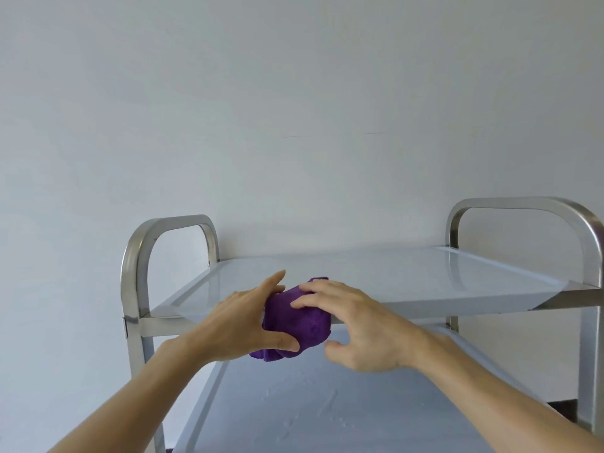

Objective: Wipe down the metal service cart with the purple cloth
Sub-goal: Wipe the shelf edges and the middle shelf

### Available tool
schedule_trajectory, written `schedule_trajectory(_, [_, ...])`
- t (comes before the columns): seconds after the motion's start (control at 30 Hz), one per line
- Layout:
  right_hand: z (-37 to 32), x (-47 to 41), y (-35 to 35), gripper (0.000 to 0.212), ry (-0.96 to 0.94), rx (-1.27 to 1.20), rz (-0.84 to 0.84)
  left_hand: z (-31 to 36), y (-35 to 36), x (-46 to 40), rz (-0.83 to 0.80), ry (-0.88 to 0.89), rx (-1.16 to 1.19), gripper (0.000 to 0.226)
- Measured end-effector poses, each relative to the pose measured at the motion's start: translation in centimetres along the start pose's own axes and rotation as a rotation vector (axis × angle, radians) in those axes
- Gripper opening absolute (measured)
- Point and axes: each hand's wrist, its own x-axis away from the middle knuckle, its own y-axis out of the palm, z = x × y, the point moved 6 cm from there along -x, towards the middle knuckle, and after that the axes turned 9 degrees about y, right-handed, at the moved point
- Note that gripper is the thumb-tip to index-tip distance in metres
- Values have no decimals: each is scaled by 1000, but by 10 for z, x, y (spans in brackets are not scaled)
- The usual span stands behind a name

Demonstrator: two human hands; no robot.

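The left hand (242,325) grips the bunched purple cloth (295,322); the right hand (356,325) rests spread fingers on it. Judging by the cloth at the top shelf's (408,273) front edge, most of the cart (585,322) looks unwiped.

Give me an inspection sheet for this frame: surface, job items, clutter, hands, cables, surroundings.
Surface: top shelf of the metal cart is glossy and bare apart from the cloth; lower shelf shows faint droplets or smears.
Job's things: purple cloth, bunched up, at the top shelf's front edge, part hanging below it.
Clutter: nothing seen.
Hands: left hand grips the cloth, thumb underneath; right hand rests fingertips on top of it, fingers relaxed.
Cables: nothing seen.
Surroundings: plain pale wall behind the cart; arched handles at both ends; dark strip low on the right, unclear.
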Motion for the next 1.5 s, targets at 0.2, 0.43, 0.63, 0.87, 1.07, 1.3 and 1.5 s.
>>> schedule_trajectory(0.2, [-5,-9,-2,52,35,31,-3,-2,-1,0,-44,1,-11,117])
schedule_trajectory(0.43, [-17,-22,7,64,128,234,119,-15,6,0,-100,4,-317,142])
schedule_trajectory(0.63, [-23,-31,22,82,108,511,137,-16,9,-3,29,-46,-425,138])
schedule_trajectory(0.87, [39,11,-22,66,205,479,82,-11,10,3,175,117,-541,111])
schedule_trajectory(1.07, [91,56,-51,67,388,530,163,11,13,-6,258,137,-626,51])
schedule_trajectory(1.3, [51,11,-7,88,386,695,146,26,32,-30,243,-38,-757,47])
schedule_trajectory(1.5, [26,-13,16,62,265,676,234,21,28,-17,318,52,-692,47])
